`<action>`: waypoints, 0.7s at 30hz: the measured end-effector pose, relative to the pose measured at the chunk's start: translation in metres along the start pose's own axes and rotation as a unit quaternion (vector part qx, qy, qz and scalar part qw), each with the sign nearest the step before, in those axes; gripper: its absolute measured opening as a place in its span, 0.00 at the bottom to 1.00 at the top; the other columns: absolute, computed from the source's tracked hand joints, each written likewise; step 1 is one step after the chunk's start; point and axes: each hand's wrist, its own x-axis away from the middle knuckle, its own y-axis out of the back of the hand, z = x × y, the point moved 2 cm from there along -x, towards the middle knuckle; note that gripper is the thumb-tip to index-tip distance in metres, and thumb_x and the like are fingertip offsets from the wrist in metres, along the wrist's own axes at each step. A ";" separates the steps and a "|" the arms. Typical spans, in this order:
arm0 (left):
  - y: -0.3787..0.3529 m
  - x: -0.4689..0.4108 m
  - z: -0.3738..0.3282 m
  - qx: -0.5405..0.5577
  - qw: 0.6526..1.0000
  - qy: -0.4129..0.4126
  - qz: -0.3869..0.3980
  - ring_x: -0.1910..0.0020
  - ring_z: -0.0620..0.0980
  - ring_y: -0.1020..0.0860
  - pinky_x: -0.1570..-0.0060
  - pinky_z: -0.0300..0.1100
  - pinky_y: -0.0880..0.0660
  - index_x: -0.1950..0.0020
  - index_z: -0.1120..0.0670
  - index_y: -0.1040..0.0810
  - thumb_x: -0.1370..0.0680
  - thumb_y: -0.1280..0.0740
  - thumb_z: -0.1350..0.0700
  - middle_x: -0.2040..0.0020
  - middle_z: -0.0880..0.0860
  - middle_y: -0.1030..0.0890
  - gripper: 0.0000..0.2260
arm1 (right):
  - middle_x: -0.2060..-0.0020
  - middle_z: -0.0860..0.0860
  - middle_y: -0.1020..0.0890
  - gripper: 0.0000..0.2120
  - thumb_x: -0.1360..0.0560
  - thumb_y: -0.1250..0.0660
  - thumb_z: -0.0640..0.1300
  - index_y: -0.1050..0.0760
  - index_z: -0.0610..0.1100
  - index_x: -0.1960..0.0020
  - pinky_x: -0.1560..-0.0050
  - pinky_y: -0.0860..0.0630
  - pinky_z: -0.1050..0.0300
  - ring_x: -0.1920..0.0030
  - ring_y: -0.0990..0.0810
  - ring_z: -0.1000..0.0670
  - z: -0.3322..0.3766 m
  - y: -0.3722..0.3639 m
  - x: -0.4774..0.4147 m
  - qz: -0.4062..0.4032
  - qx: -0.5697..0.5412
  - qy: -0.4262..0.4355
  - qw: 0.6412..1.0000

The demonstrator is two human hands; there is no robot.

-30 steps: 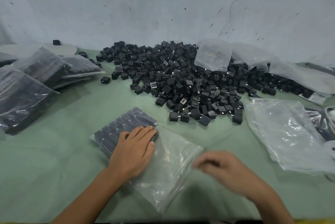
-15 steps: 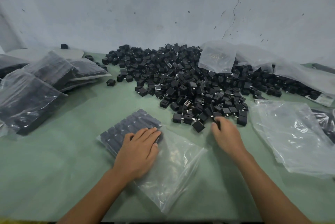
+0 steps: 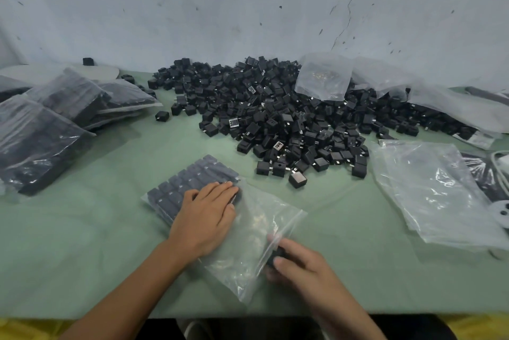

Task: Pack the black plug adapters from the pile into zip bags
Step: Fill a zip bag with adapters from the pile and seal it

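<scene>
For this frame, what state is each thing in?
Clear plastic zip bag in front: mouth open, partly filled with rowed adapters.
Left hand: flat, pressing the packed rows.
Right hand: gripping one black plug adapter at the bag's mouth.
Pile of black plug adapters: loose, unpacked.
Filled clear bags, left: stacked.
Empty clear bags, right: lying flat.

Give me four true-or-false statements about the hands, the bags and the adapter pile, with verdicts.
1. The left hand lies flat on the zip bag. True.
2. The right hand holds nothing. False: it grips a black adapter at the bag's mouth.
3. The pile lies beyond the zip bag, toward the wall. True.
4. The filled bags are stacked on the right. False: they lie on the left, and the empty bags lie on the right.
</scene>
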 end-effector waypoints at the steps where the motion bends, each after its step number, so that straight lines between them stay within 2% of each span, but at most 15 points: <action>1: 0.001 0.000 0.000 0.007 1.000 0.001 0.001 0.24 0.40 0.41 0.31 0.43 0.48 0.22 0.42 0.36 0.19 0.57 0.43 0.22 0.41 0.36 0.27 | 0.48 0.48 0.14 0.17 0.21 0.36 0.30 0.19 0.48 0.40 0.43 0.19 0.50 0.45 0.16 0.48 0.004 -0.010 -0.011 0.007 -0.007 0.004 1.000; 3: 0.003 -0.001 0.000 0.022 1.000 0.000 0.003 0.24 0.40 0.41 0.31 0.44 0.48 0.22 0.42 0.36 0.20 0.58 0.43 0.22 0.41 0.36 0.27 | 0.45 0.47 0.15 0.16 0.20 0.38 0.32 0.22 0.44 0.36 0.39 0.21 0.48 0.41 0.17 0.45 0.008 -0.026 -0.037 0.003 -0.018 0.023 1.000; 7: 0.004 0.000 0.000 0.028 1.000 -0.002 -0.001 0.24 0.39 0.42 0.30 0.44 0.46 0.22 0.42 0.37 0.20 0.59 0.44 0.22 0.41 0.36 0.28 | 0.39 0.36 0.21 0.15 0.19 0.38 0.33 0.28 0.36 0.33 0.35 0.24 0.41 0.39 0.20 0.38 0.004 -0.047 -0.083 -0.052 -0.105 0.023 0.993; 8: 0.004 0.000 0.000 0.026 1.000 -0.003 -0.004 0.24 0.39 0.42 0.30 0.44 0.46 0.22 0.42 0.37 0.21 0.61 0.43 0.22 0.41 0.36 0.29 | 0.40 0.37 0.21 0.15 0.20 0.38 0.33 0.27 0.37 0.34 0.35 0.24 0.41 0.40 0.20 0.37 0.002 -0.052 -0.092 -0.077 -0.079 0.030 0.993; 11: 0.004 -0.001 0.001 0.027 1.000 -0.006 -0.011 0.25 0.38 0.41 0.31 0.43 0.44 0.23 0.42 0.36 0.22 0.63 0.43 0.23 0.40 0.35 0.31 | 0.49 0.50 0.20 0.12 0.21 0.38 0.36 0.24 0.42 0.38 0.40 0.25 0.58 0.45 0.20 0.47 0.003 -0.061 -0.111 -0.160 0.129 0.083 0.975; 12: 0.004 -0.002 0.001 0.028 1.000 -0.008 -0.012 0.25 0.38 0.41 0.32 0.43 0.44 0.23 0.42 0.35 0.22 0.63 0.43 0.23 0.40 0.35 0.31 | 0.50 0.53 0.21 0.12 0.20 0.39 0.39 0.23 0.43 0.39 0.41 0.26 0.58 0.47 0.21 0.50 0.005 -0.063 -0.113 -0.170 0.184 0.104 0.963; 14: 0.003 -0.002 0.001 0.026 1.000 -0.009 -0.013 0.25 0.38 0.40 0.32 0.43 0.45 0.23 0.42 0.35 0.22 0.62 0.43 0.23 0.40 0.35 0.31 | 0.50 0.55 0.20 0.10 0.19 0.39 0.44 0.23 0.47 0.40 0.42 0.26 0.57 0.49 0.22 0.55 0.006 -0.066 -0.111 -0.179 0.222 0.135 0.949; 18: 0.002 -0.002 0.002 0.022 1.000 -0.007 -0.008 0.24 0.38 0.42 0.31 0.42 0.46 0.22 0.42 0.36 0.22 0.63 0.43 0.22 0.40 0.36 0.31 | 0.45 0.52 0.20 0.11 0.20 0.36 0.40 0.22 0.44 0.39 0.37 0.26 0.52 0.46 0.22 0.53 0.007 -0.059 -0.109 -0.209 0.255 0.138 0.934; 21: 0.003 -0.002 0.002 0.025 1.000 -0.005 -0.007 0.24 0.38 0.42 0.32 0.42 0.47 0.22 0.42 0.36 0.20 0.60 0.43 0.22 0.40 0.36 0.29 | 0.49 0.51 0.21 0.07 0.21 0.35 0.40 0.25 0.45 0.43 0.42 0.24 0.51 0.50 0.22 0.51 0.008 -0.060 -0.109 -0.244 0.277 0.115 0.922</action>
